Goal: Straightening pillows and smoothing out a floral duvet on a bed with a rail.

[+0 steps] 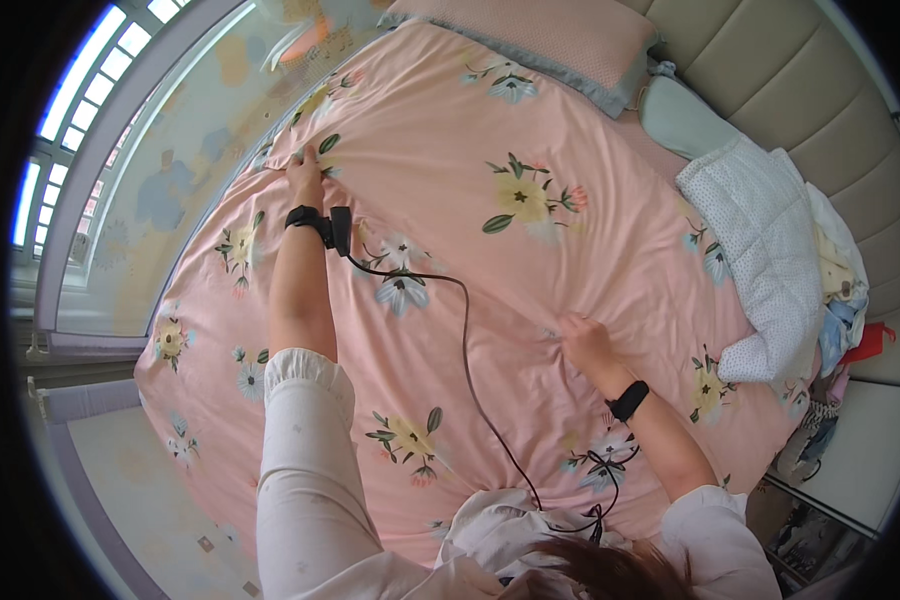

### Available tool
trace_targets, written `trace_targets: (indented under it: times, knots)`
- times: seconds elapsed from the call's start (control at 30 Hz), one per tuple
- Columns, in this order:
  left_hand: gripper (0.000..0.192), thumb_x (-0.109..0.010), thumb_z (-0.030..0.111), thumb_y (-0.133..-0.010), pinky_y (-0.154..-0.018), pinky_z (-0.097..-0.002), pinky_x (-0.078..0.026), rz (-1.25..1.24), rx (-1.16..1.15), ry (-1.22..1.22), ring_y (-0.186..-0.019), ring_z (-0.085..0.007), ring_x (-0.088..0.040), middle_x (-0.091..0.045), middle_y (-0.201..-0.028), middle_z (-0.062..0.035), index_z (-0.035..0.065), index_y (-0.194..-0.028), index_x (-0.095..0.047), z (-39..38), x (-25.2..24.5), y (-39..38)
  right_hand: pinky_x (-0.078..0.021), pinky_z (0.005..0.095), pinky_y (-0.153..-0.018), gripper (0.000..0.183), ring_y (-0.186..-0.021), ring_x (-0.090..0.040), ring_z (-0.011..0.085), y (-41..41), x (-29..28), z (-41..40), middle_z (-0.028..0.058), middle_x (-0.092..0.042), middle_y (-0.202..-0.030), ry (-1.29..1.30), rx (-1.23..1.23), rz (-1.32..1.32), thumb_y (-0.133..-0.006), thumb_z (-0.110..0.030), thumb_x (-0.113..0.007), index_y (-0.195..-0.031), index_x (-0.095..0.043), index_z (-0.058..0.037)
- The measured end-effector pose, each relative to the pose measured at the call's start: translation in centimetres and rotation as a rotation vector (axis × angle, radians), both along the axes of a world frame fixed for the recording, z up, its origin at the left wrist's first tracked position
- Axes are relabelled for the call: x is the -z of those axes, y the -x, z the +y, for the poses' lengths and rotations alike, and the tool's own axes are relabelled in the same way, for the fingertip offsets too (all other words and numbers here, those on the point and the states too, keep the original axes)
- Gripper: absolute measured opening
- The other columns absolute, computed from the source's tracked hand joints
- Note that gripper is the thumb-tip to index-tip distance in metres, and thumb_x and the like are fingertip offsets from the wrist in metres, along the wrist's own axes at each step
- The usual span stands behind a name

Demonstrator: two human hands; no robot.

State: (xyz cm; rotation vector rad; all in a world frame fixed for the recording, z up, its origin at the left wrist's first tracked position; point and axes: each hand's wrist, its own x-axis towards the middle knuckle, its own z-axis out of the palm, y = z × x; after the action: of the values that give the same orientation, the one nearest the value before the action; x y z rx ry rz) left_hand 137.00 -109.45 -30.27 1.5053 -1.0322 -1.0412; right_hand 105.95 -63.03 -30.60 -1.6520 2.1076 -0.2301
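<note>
A pink floral duvet cover spreads over the bed in front of me. My left hand is stretched far out and grips the cloth near the bed's far left side. Closer to my body, my right hand pinches another part of the same cover. Between the two hands the fabric is pulled into a taut diagonal fold. Black straps with devices sit on my left wrist, and a black band circles my right wrist. Fingertips of both hands are partly hidden by the cloth.
A black cable runs from the left wrist across the bed to my body. A pink pillow with grey trim and a white dotted quilt lie by the padded headboard. Bed rail panels line the left side.
</note>
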Motion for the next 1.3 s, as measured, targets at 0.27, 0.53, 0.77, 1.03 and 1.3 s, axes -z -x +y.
trace_targets:
  times: [0.27,0.53,0.77,1.03,1.3]
  knots:
    - [0.054,-0.055,0.032,-0.08,-0.097,-0.0448,-0.033,0.925,0.251,-0.231,-0.105,-0.0319,-0.049,-0.048,-0.117,-0.0189,-0.0058,-0.117,-0.04,-0.6,0.8,-3.6,-0.027,0.0452,-0.097,0.031,-0.112,-0.04,0.0215,-5.8,-1.0,-7.8,0.0082,-0.049,-0.113,0.471,-0.597,-0.066,-0.071,-0.024,-0.053,-0.099,-0.055,-0.0108]
    - [0.075,-0.065,0.025,-0.072,-0.085,-0.0424,-0.043,0.665,0.095,-0.395,-0.101,-0.032,-0.052,-0.041,-0.123,-0.0187,0.0054,-0.13,-0.021,-8.3,6.2,-12.1,-0.0113,0.0465,-0.103,0.058,-0.126,-0.024,0.0219,-9.4,8.0,-15.5,0.0045,-0.031,-0.135,0.419,-0.531,-0.013,-0.068,-0.034,-0.052,-0.122,-0.041,-0.0178]
    - [0.098,-0.066,-0.003,-0.066,-0.085,-0.034,-0.041,0.317,-0.323,-0.1,-0.106,-0.0237,-0.045,-0.03,-0.129,-0.0117,0.0162,-0.136,0.0,-12.9,12.5,-9.9,-0.0151,0.0465,-0.1,0.061,-0.126,-0.022,0.0213,-7.1,11.6,-15.0,0.0022,-0.027,-0.137,0.233,-0.572,0.03,-0.068,-0.037,-0.052,-0.125,-0.038,-0.0208]
    - [0.059,-0.057,-0.003,-0.075,-0.087,-0.0259,-0.036,0.032,-0.186,0.391,-0.102,-0.017,-0.047,-0.048,-0.116,-0.0083,0.0069,-0.126,-0.03,-19.9,17.1,-14.6,-0.0105,0.0452,-0.1,0.05,-0.123,-0.029,0.0225,-6.4,12.1,-15.2,0.0033,-0.033,-0.134,0.238,-0.613,0.002,-0.074,-0.038,-0.041,-0.121,-0.043,-0.0191]
    - [0.052,-0.043,0.025,-0.088,-0.098,-0.0365,-0.026,0.697,-0.155,-0.185,-0.118,-0.0228,-0.034,-0.031,-0.132,-0.013,0.0051,-0.131,-0.023,-12.5,5.9,-16.1,-0.0159,0.043,-0.1,0.056,-0.127,-0.021,0.0184,-6.7,12.8,-15.1,-0.0006,-0.026,-0.138,0.249,-0.589,-0.064,-0.072,-0.034,-0.048,-0.126,-0.038,-0.0236]
